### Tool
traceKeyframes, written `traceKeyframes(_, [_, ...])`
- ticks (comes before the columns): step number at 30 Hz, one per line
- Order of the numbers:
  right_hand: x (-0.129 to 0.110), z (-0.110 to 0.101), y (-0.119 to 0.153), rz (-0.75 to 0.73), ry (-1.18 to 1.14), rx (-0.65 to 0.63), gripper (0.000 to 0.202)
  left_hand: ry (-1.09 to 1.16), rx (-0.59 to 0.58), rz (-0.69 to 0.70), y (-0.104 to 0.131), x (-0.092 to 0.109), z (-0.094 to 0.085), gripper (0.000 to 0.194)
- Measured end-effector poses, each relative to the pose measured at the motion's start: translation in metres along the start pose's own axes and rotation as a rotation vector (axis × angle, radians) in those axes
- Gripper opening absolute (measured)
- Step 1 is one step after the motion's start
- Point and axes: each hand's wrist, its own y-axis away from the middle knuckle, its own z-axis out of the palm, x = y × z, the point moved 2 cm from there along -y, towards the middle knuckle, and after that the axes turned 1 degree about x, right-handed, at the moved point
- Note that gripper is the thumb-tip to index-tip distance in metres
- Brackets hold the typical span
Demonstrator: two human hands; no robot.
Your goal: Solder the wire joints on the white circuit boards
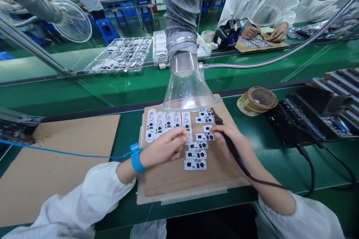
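My left hand [173,142], with a blue wrist strap [137,158] above it, is closed in a pinch over the lower ends of the white strip boards [150,126]. A thin solder wire [150,209] trails below it; the pinched end is barely visible. My right hand [228,138] is wrapped round a black soldering iron [230,145], whose front end points up and away beneath the clear hood. Between the hands, small white circuit boards [195,164] lie in a staggered column on a brown board [168,179]. Several strip boards carry reddish wires.
A clear fume hood [189,89] hangs low over the work. At right are a tape roll [256,101] and a black device [294,119] with cables. Cardboard [75,157] lies left; a parts tray [123,54] stands beyond. A co-worker's hands [277,33] work opposite.
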Motion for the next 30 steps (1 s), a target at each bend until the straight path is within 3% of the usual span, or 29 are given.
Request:
traceKeyframes(4, [-0.03,0.01,-0.001,-0.062,0.0,-0.044,0.021,-0.287,-0.006,0.035,-0.009,0.014,0.018,0.025])
traceKeyframes(7, [-0.027,0.008,-0.011,-0.095,0.014,-0.08,0.03,-0.404,0.068,0.062,-0.004,0.013,0.006,0.028])
traceKeyframes(12, [-0.004,0.002,-0.023,-0.082,-0.003,-0.111,0.031,-0.685,0.442,0.245,0.019,0.0,-0.062,0.029])
traceKeyframes(15, [0.001,0.008,-0.023,-0.089,-0.054,-0.145,0.019,-0.802,0.609,0.433,0.023,-0.006,-0.107,0.024])
traceKeyframes(17, [0.006,0.013,-0.02,-0.057,-0.098,-0.088,0.014,-0.825,0.728,0.557,0.021,-0.011,-0.128,0.019])
traceKeyframes(19, [0.015,0.017,-0.014,0.011,-0.178,0.01,0.023,-0.818,0.803,0.633,0.017,-0.016,-0.141,0.016])
traceKeyframes(25, [0.033,0.022,0.0,0.05,-0.437,0.106,0.028,-0.803,0.728,0.692,0.013,-0.026,-0.143,0.013])
traceKeyframes(30, [0.043,0.019,0.007,0.108,-0.27,0.248,0.02,-0.803,0.72,0.645,0.013,-0.026,-0.144,0.012])
